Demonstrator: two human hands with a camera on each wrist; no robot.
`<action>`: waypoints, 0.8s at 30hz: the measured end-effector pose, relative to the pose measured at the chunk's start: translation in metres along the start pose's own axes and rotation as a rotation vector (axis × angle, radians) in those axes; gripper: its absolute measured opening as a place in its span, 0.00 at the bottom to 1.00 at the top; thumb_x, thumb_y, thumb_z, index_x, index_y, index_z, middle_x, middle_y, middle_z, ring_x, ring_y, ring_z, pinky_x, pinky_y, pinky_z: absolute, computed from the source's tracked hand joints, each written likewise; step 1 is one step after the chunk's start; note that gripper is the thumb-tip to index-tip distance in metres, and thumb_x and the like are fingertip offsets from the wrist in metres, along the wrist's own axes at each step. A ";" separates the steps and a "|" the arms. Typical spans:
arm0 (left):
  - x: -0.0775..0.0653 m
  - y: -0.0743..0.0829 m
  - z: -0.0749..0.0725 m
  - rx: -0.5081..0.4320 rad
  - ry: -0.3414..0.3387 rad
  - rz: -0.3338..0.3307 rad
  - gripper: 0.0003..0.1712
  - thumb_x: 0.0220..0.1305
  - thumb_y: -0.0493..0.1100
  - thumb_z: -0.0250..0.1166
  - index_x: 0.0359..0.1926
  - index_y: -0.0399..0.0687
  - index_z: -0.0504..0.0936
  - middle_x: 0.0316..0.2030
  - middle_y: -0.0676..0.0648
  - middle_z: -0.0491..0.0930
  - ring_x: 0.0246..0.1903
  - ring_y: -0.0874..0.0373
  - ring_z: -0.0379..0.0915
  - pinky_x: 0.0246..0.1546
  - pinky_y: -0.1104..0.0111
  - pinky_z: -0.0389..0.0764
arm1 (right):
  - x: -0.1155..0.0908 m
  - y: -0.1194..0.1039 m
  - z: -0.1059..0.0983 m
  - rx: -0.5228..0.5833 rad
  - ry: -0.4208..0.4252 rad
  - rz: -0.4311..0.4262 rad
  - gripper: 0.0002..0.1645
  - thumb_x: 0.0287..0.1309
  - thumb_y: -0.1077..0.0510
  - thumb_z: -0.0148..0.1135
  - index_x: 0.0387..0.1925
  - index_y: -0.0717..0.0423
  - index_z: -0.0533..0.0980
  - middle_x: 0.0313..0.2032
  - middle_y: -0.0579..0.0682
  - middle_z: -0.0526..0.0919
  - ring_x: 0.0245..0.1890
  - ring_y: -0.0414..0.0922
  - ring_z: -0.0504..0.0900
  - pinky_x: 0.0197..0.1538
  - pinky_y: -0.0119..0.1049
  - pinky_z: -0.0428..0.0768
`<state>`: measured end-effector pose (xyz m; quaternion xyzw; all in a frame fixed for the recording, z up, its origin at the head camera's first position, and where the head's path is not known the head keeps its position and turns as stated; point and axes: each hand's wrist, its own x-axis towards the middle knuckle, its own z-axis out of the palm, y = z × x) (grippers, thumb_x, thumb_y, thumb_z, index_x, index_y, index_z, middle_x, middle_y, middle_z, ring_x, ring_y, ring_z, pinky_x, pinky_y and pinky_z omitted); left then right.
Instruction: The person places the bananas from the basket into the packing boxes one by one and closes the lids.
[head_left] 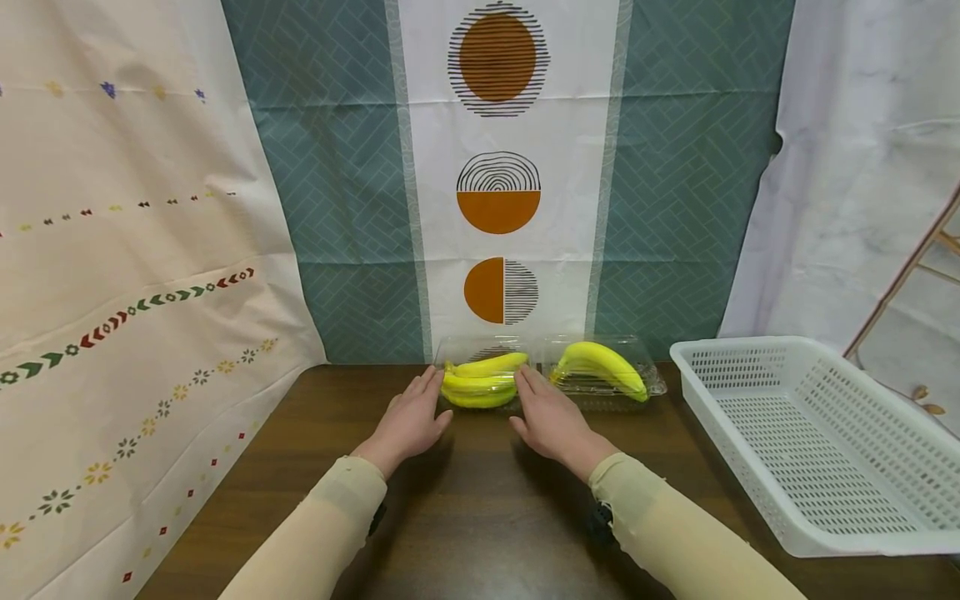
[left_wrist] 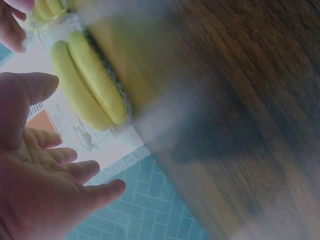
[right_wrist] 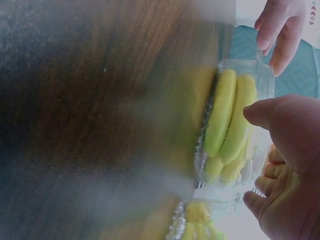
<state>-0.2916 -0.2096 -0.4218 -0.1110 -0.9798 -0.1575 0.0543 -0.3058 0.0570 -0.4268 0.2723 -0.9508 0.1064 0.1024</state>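
Observation:
A clear plastic clamshell box (head_left: 461, 342) holding yellow bananas (head_left: 480, 395) stands at the table's back edge, between both hands. My left hand (head_left: 408, 423) is at its left end, fingers extended forward and thumb apart. At the box's right end is my right hand (head_left: 553, 421), its fingers likewise extended. Neither hand grips anything; whether the fingertips touch the plastic is hard to tell. To the right, a second clear box (head_left: 654, 377) carries a bunch of bananas (head_left: 603, 367). In the right wrist view, several bananas (right_wrist: 221, 112) lie side by side inside the first box.
A white perforated plastic basket (head_left: 806, 417) stands on the right of the dark wooden table (head_left: 480, 517). Behind the boxes hangs a green and white patterned cloth (head_left: 345, 183). A cream embroidered cloth (head_left: 127, 250) covers the left side.

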 end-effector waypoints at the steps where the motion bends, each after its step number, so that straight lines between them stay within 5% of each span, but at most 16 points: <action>1: 0.000 0.000 0.000 -0.002 0.002 0.000 0.47 0.81 0.50 0.69 0.87 0.37 0.57 0.86 0.35 0.52 0.84 0.34 0.50 0.77 0.32 0.61 | 0.000 0.000 0.000 -0.002 0.002 -0.002 0.50 0.77 0.48 0.71 0.83 0.71 0.59 0.83 0.67 0.59 0.84 0.61 0.61 0.81 0.54 0.64; 24: -0.011 0.011 0.003 -0.048 0.055 0.011 0.49 0.81 0.53 0.68 0.88 0.40 0.55 0.87 0.35 0.49 0.85 0.34 0.46 0.78 0.33 0.59 | -0.019 0.004 -0.012 0.044 0.032 -0.002 0.51 0.78 0.47 0.71 0.85 0.67 0.57 0.84 0.66 0.59 0.84 0.61 0.61 0.81 0.57 0.64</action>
